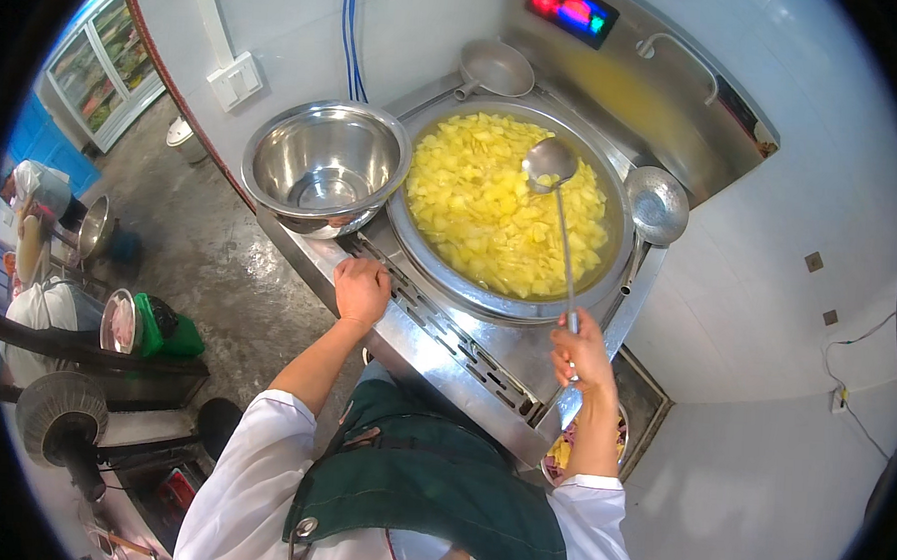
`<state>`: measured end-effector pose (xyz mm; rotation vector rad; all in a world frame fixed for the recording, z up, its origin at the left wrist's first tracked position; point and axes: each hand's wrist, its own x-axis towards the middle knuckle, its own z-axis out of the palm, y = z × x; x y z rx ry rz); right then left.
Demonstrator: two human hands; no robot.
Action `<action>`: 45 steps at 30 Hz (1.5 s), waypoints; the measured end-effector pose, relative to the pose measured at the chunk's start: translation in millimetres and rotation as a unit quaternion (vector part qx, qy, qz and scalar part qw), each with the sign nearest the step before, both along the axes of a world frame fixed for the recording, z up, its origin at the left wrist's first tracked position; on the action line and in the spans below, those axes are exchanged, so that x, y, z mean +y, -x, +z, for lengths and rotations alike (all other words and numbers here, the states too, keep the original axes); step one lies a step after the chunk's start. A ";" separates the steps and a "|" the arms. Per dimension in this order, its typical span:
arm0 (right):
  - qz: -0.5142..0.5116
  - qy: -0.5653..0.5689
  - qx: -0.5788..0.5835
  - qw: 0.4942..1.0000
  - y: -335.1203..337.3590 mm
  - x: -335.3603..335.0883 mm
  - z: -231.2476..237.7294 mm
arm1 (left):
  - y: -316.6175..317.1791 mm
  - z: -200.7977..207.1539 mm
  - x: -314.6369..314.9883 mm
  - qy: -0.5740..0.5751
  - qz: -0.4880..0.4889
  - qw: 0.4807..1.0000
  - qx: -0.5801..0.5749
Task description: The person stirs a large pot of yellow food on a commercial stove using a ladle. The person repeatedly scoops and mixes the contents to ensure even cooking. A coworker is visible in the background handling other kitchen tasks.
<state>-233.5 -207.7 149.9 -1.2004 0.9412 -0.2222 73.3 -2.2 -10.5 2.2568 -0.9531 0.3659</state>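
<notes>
In my right hand [584,348] is the handle of a long metal ladle [550,162], the fingers closed round it. The ladle's bowl is at the far right part of a large wok [407,228] built into a steel stove. Yellow potato slices [492,207] in liquid fill the wok almost to its rim. My left hand [361,288] leans on the stove's front edge [391,333], beside the slotted grate, with its fingers bent over the metal. Left of the wok, a steel bowl [323,169] with no food in it stands on the stove corner, near my left hand.
A perforated strainer ladle [656,206] lies along the wok's right side. Behind it rests a small pan [496,68]. A tap [684,55] and a lit display [572,12] are on the back panel. Low at right sits a container of mixed food [561,453].
</notes>
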 end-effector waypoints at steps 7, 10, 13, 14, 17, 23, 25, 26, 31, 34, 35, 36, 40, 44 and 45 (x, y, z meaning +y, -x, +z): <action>0.026 0.339 0.282 0.897 10.4 -96.2 -22.5 | -0.1 3.2 -0.6 -0.017 -0.002 1.000 -0.015; 0.041 0.284 0.282 0.915 -4.7 -119.4 -36.9 | -0.3 3.7 -0.6 -0.019 -0.001 1.000 -0.019; 0.054 0.149 0.246 0.956 -27.2 -128.4 -44.0 | -0.4 5.7 -1.2 -0.028 -0.003 1.000 0.000; 0.058 0.101 0.228 0.967 -35.6 -127.9 -44.9 | 0.0 6.6 -0.9 -0.030 -0.005 1.000 -0.009; 0.100 0.031 0.209 0.972 -55.9 -120.0 -42.4 | 0.8 8.9 -1.9 -0.030 -0.012 0.999 -0.013; 0.150 -0.065 0.180 0.970 -78.7 -100.0 -37.1 | -0.3 7.4 -1.6 -0.022 -0.018 1.000 -0.007; 0.158 -0.122 0.141 0.970 -80.5 -92.1 -41.3 | -1.5 5.8 -1.2 -0.022 -0.017 1.000 0.009; 0.164 -0.146 0.122 0.968 -80.3 -88.3 -43.8 | -1.5 5.1 -1.1 -0.027 -0.017 1.000 0.001; 0.074 -0.279 -0.027 0.957 -62.8 -63.8 -54.6 | -2.3 2.8 -1.9 -0.017 -0.012 1.000 0.002; 0.045 -0.314 -0.104 0.943 -43.4 -39.7 -60.6 | -2.8 1.0 -2.1 -0.031 -0.003 1.000 -0.005; 0.034 -0.319 -0.127 0.939 -35.2 -31.4 -61.7 | -3.4 0.3 -2.6 -0.033 -0.001 0.999 -0.008; 0.023 -0.326 -0.149 0.933 -26.5 -22.7 -62.9 | -3.3 -0.7 -2.7 -0.034 0.001 0.999 -0.008; 0.026 -0.352 -0.218 0.910 7.7 0.8 -57.9 | -2.8 -3.2 -1.1 -0.039 0.000 0.999 -0.001; 0.033 -0.290 -0.155 0.944 39.4 14.7 -36.3 | -1.2 -3.9 -1.0 -0.024 0.002 1.000 -0.013; 0.037 -0.267 -0.137 0.953 47.4 17.5 -28.9 | -1.1 -4.1 -1.1 -0.020 0.003 1.000 -0.012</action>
